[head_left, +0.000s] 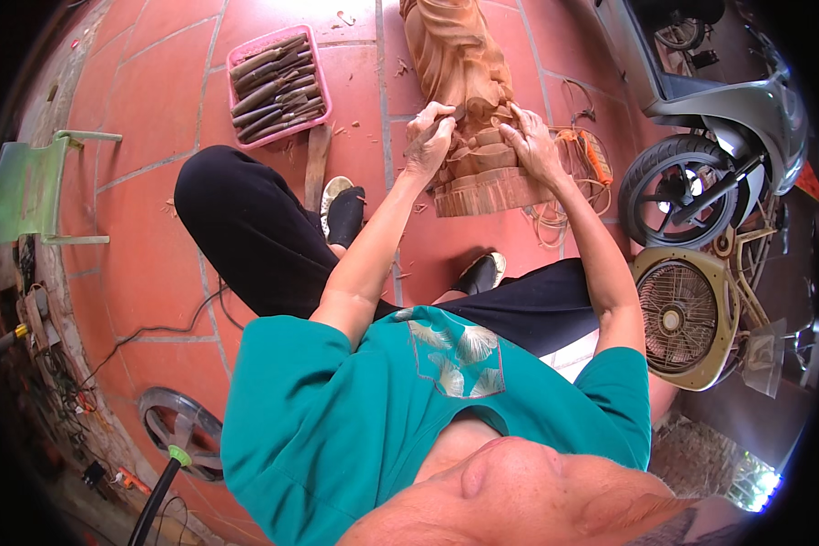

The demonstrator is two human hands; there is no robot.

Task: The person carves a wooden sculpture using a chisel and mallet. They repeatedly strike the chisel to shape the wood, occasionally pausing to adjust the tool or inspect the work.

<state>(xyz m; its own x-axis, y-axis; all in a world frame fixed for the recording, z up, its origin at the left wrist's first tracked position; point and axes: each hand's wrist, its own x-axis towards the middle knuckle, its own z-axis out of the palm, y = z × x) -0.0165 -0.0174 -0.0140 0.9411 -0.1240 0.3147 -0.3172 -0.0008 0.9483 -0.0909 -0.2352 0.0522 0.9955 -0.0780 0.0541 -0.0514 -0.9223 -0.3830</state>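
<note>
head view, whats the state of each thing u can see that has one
Carving: bare wood, top cut off by the frame
Left hand: at the carving, fingers curled
Right hand: on the carving, fingers extended
Basket: filled with tools
Tools: laid side by side
Shavings: scattered
Chair: unoccupied
Motorbike: parked, partly in view
Fan: running or not, can't tell
</note>
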